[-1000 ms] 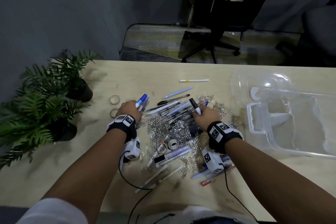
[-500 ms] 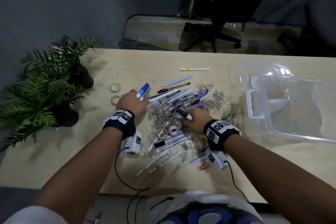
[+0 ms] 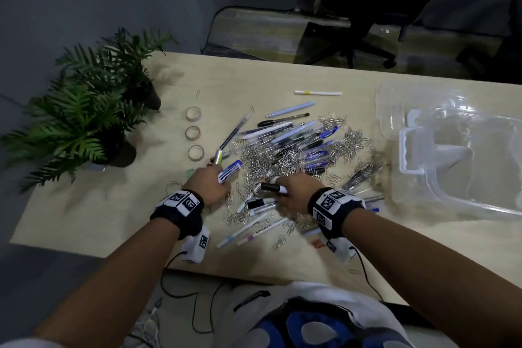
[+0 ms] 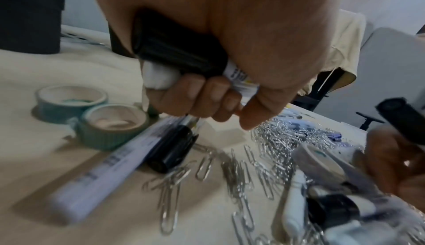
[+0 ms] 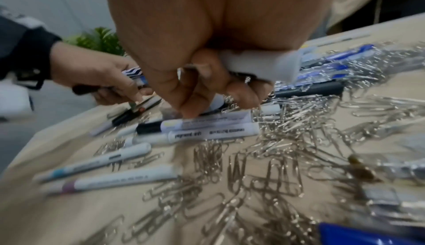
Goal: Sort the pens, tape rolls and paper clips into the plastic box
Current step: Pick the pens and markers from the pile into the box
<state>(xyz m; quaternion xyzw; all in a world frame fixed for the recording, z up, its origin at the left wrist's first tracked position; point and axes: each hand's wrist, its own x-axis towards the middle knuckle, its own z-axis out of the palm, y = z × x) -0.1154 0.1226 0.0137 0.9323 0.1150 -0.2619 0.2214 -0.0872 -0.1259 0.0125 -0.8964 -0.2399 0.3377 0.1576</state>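
Note:
A heap of paper clips (image 3: 265,161) mixed with pens (image 3: 296,133) covers the middle of the table. Three tape rolls (image 3: 193,132) lie in a column to its left. The clear plastic box (image 3: 463,206) stands at the right. My left hand (image 3: 219,178) grips a bundle of pens, among them a blue-capped marker (image 3: 230,171) and a black-capped marker (image 4: 179,52). At the near side of the heap my right hand (image 3: 278,192) grips a black-capped white marker (image 3: 271,188), whose white barrel (image 5: 260,63) shows in the right wrist view. More markers (image 5: 207,129) lie under it.
Two potted plants (image 3: 93,121) stand at the table's left edge. A lone white pen (image 3: 317,92) lies at the far side. Two teal tape rolls (image 4: 112,123) sit by my left hand. An office chair (image 3: 353,22) stands beyond the table. Cables hang over the front edge.
Both hands have drawn back from the middle of the heap to its near side, each still holding its pens. The right hand's black-capped marker now lies sideways.

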